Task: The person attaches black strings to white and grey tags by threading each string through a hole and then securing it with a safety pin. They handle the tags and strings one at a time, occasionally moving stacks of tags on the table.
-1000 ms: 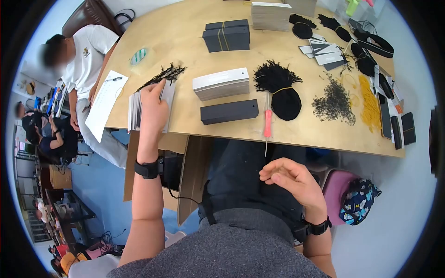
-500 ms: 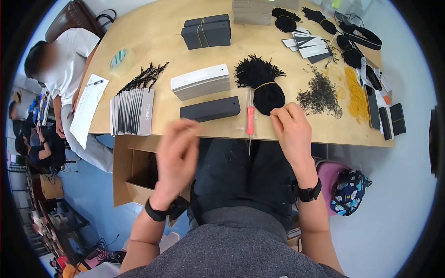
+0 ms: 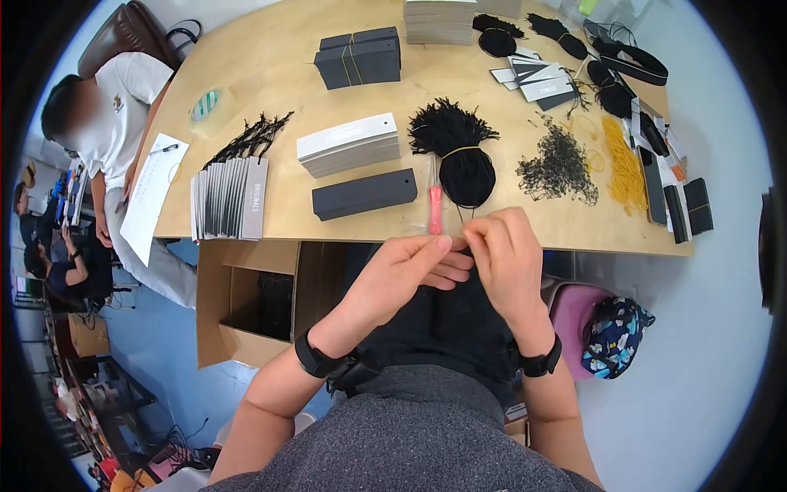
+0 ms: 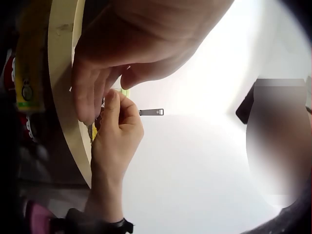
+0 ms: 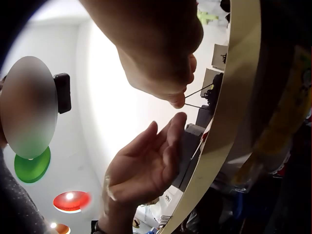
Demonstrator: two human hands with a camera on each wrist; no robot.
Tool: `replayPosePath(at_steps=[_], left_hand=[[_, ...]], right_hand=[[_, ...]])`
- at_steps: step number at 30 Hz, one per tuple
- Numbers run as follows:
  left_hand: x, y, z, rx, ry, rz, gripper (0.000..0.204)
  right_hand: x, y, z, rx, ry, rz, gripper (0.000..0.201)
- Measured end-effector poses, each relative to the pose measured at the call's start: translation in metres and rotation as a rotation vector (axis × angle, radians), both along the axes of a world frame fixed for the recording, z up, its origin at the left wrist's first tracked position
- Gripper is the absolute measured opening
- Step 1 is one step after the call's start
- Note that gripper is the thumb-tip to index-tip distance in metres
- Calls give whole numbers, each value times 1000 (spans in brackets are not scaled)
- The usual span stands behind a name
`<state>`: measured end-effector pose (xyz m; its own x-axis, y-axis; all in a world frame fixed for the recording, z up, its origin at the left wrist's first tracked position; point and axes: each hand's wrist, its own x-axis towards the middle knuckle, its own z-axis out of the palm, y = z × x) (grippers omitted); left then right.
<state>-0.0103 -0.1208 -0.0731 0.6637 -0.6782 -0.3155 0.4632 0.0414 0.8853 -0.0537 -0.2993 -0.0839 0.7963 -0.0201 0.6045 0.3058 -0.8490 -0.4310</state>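
Note:
My right hand (image 3: 510, 266) pinches a thin black cord loop (image 5: 197, 91) between thumb and fingertips at the table's front edge. Two strands run from the fingertips to the banded bundle of black cords (image 3: 467, 179), tasselled at its far end. My left hand (image 3: 400, 275) is close beside the right fingertips, its fingers extended and palm partly turned up in the right wrist view. Just beyond the left hand lies a red-handled tool (image 3: 435, 211) with a thin shaft. A dark tag stack (image 3: 363, 195) and a white tag stack (image 3: 348, 146) lie left of it.
Fanned tags (image 3: 229, 201) with black cords lie at the left. Small black pins or clips (image 3: 557, 168) and yellow bands (image 3: 623, 168) are heaped at the right. A cardboard box (image 3: 246, 303) stands below the table edge. Another person (image 3: 131, 90) sits at the left.
My left hand has left the fanned tags and come right, beside the right hand. My right hand has risen from the lap to the cord bundle and drawn a cord loop toward me.

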Motion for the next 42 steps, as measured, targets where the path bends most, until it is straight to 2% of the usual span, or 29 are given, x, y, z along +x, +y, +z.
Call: replayPosePath(at_steps=[2,5,8,15,18,19,21,24,25,27,29,31,33,34,36,37,39,42], left_hand=[[2,-2,-7,-69,83,-17,42],[5,-5,-14,-98,206,74,41],[9,-7,-5,-69,302,78,38],[8,-3,-10,-37,241,69,32],[0,2,-12,-40,164,72,27],[-3,4,-10,-10,111,77,26],[-8,7,-7,17,59,80,25],[-15,11,1,61,-41,58,23],[-16,11,3,86,-61,50,23],[-18,13,4,111,-80,44,23],[-18,15,4,107,-144,-2,24],[-16,18,0,96,-125,26,25],[-13,20,-1,85,-105,52,26],[-12,20,3,111,-135,61,27],[-12,18,10,86,-201,66,26],[-12,17,7,83,-200,59,26],[-11,18,2,106,-306,-6,25],[-13,18,8,147,-340,-15,21]], right_hand=[[-10,5,3,-68,-38,120,15],[-26,19,2,-88,-59,212,17],[-44,28,4,-74,20,358,15],[-62,43,-7,2,201,580,19],[-50,26,6,138,144,377,29],[-46,18,7,227,134,265,26],[-44,6,20,525,337,78,23],[-31,-9,9,763,432,149,19],[-28,-9,4,762,431,147,19],[-24,-7,-2,1066,522,275,18],[-24,-8,-1,1035,535,290,16],[-26,-12,7,1003,548,304,14],[-29,-15,24,648,437,395,11],[-31,-12,29,648,439,396,11],[-32,-4,34,426,311,335,13],[-31,-2,33,425,311,328,13],[-26,1,29,241,180,275,15],[-24,3,25,248,159,271,16]])
